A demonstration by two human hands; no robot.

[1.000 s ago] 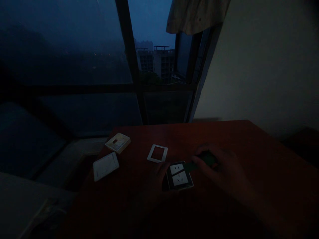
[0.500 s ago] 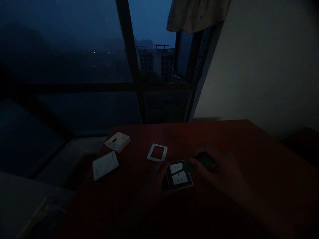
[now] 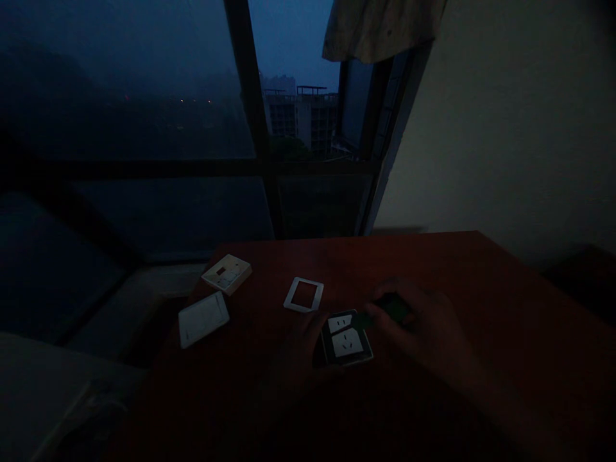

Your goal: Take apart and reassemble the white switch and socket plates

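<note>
The room is very dark. A wall socket (image 3: 345, 338) with white inserts in a dark frame lies on the red-brown table (image 3: 481, 269). My left hand (image 3: 301, 350) holds the socket by its left edge. My right hand (image 3: 423, 327) is closed round a dark green tool (image 3: 392, 309) whose tip points at the socket's right side. The fingers of both hands are hard to make out in the gloom.
A white rectangular frame (image 3: 303, 294) lies just beyond the socket. Two white switch plates (image 3: 226, 273) (image 3: 203, 318) lie near the table's left edge. A big window (image 3: 192, 115) stands behind, a pale wall (image 3: 505, 128) to the right, a light cushion (image 3: 38, 385) at the lower left.
My right hand and the green tool have edged slightly left towards the socket. The socket and my left hand have stayed put.
</note>
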